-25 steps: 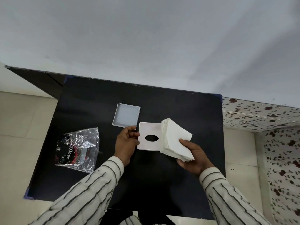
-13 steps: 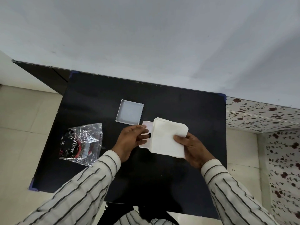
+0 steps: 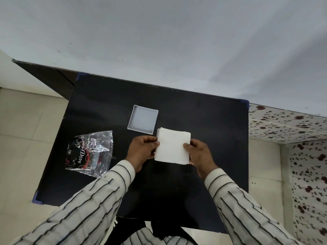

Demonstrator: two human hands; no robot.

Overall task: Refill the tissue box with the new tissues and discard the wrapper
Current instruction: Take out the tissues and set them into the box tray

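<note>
Pinching the tissue stack (image 3: pixel 172 147) between left hand (image 3: pixel 143 150) and right hand (image 3: pixel 199 153), uneven pressure could splay loose sheets.

1. One head-worn wide-angle view — looking steeply down from above onto a black table (image 3: pixel 203 121) set against a wall.
2. Close enough that both striped sleeves fill the lower frame.

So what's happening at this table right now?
A person is refilling a tissue box. Both hands, left hand and right hand, hold a stack of white tissues against the box's lid. The open tray sits just beyond, and the empty wrapper lies to the left on the black table.
</note>
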